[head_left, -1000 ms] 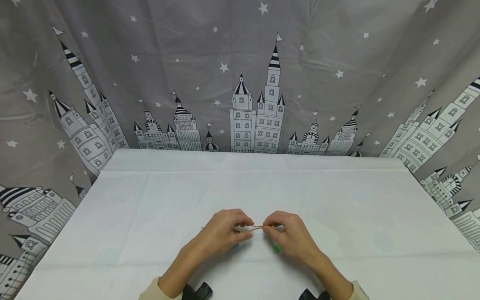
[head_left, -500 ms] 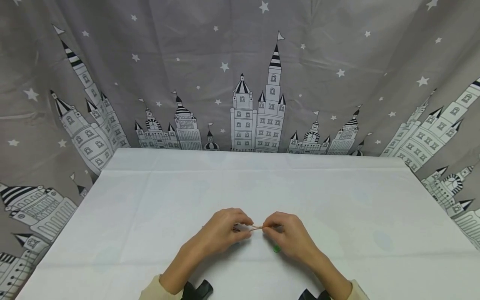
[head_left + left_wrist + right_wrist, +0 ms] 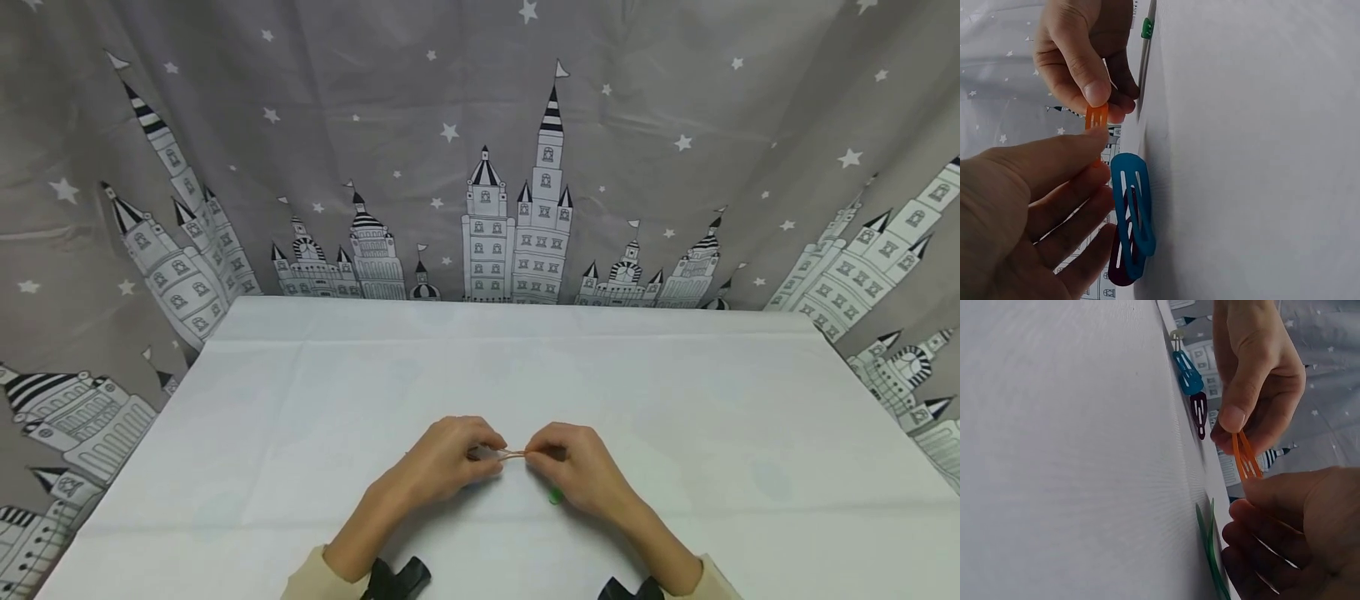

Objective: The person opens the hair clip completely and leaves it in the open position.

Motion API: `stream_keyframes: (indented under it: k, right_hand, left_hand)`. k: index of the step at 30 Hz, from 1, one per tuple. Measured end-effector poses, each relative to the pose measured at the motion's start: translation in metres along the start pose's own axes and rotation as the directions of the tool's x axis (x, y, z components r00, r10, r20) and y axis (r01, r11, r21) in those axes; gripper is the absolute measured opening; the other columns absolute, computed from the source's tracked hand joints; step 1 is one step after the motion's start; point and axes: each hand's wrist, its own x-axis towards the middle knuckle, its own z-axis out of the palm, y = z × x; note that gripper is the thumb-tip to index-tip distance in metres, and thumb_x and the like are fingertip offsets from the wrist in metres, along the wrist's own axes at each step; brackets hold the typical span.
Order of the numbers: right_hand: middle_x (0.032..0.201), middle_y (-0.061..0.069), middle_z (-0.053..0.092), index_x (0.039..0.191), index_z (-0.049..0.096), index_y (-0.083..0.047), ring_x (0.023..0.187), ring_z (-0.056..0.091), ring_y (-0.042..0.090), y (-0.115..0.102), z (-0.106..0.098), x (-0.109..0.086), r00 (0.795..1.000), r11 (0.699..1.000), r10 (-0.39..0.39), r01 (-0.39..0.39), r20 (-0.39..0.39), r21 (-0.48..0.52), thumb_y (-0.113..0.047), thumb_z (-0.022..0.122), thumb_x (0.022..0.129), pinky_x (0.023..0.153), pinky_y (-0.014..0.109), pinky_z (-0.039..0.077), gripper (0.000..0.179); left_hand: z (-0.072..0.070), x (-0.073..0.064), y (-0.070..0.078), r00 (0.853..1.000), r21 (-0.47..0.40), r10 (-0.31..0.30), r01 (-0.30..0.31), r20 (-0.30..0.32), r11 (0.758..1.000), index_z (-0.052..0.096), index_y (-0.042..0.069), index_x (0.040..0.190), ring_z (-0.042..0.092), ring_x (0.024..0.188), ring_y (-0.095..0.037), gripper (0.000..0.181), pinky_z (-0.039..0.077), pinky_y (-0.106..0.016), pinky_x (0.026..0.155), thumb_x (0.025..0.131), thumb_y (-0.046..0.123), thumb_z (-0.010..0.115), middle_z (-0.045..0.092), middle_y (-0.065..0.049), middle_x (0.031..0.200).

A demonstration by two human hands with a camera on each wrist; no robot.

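Note:
An orange snap hair clip (image 3: pixel 1246 459) spans the gap between the two hands, held just over the table. My left hand (image 3: pixel 447 458) pinches one end between thumb and fingertips. At the other end, the thumb and fingers of my right hand (image 3: pixel 581 467) pinch it too. In the right wrist view the clip's two strips stand apart near the left fingertips. Below the left hand lie a blue hair clip (image 3: pixel 1124 187) and a dark purple one (image 3: pixel 1197 412), overlapping in the left wrist view. A green hair clip (image 3: pixel 555 497) lies beneath the right hand.
A white cloth covers the table (image 3: pixel 480 375). Behind it hangs a grey curtain (image 3: pixel 337 83) printed with castles and stars. A small pale clip-like piece (image 3: pixel 1177 336) lies beyond the blue clip. Black wrist mounts (image 3: pixel 397 579) show at the lower edge.
Both hands keep their hold on the orange hair clip in nearly the same place. The head view has shifted very slightly.

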Motion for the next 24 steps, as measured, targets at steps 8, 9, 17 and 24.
stream_keyframes:
  k: [8, 9, 17, 24]
  right_hand:
    - [0.086, -0.006, 0.07, 0.085, 0.075, -0.011, 0.081, 0.063, 0.007, -0.001, 0.007, 0.01, 1.0, 0.999, 0.009, -0.009, 0.017, -0.039, -0.006, 0.073, 0.088, 0.075, 0.029, 0.052, 0.007]
    - [0.086, -0.005, 0.07, 0.085, 0.075, -0.011, 0.081, 0.062, 0.007, -0.001, 0.008, 0.011, 1.0, 0.999, 0.008, -0.007, 0.017, -0.042, -0.006, 0.073, 0.088, 0.075, 0.029, 0.052, 0.007]
    - [0.085, -0.009, 0.067, 0.084, 0.074, -0.011, 0.077, 0.06, 0.007, 0.002, 0.008, 0.011, 0.999, 0.999, 0.044, -0.044, 0.014, -0.008, -0.002, 0.074, 0.087, 0.071, 0.027, 0.051, 0.01]
    - [0.087, -0.004, 0.067, 0.083, 0.075, -0.012, 0.08, 0.06, 0.009, 0.005, 0.007, 0.009, 0.998, 0.997, 0.067, -0.066, 0.018, -0.033, -0.002, 0.073, 0.087, 0.073, 0.028, 0.05, 0.01]
  left_hand:
    - [-0.002, -0.001, -0.005, 0.999, 0.041, -0.029, 0.03, -0.026, 0.999, 0.075, 0.007, 0.103, 0.064, 0.089, -0.011, 0.018, 0.052, -0.03, 0.077, 0.086, 0.012, 0.077, 0.071, 0.002, 0.099]
    - [-0.002, -0.001, -0.006, 0.999, 0.039, -0.027, 0.028, -0.03, 0.999, 0.075, 0.007, 0.103, 0.063, 0.088, -0.011, 0.018, 0.051, -0.029, 0.076, 0.086, 0.011, 0.077, 0.071, 0.002, 0.098]
    - [0.003, 0.001, -0.007, 0.999, 0.038, -0.041, 0.043, -0.031, 0.998, 0.075, 0.007, 0.101, 0.06, 0.086, -0.011, 0.018, 0.049, -0.031, 0.076, 0.084, 0.01, 0.079, 0.07, 0.002, 0.096]
    - [0.008, 0.004, -0.008, 0.998, 0.023, -0.06, 0.061, -0.035, 0.998, 0.074, 0.007, 0.102, 0.059, 0.087, -0.01, 0.02, 0.05, -0.032, 0.077, 0.083, 0.012, 0.08, 0.069, 0.003, 0.097]
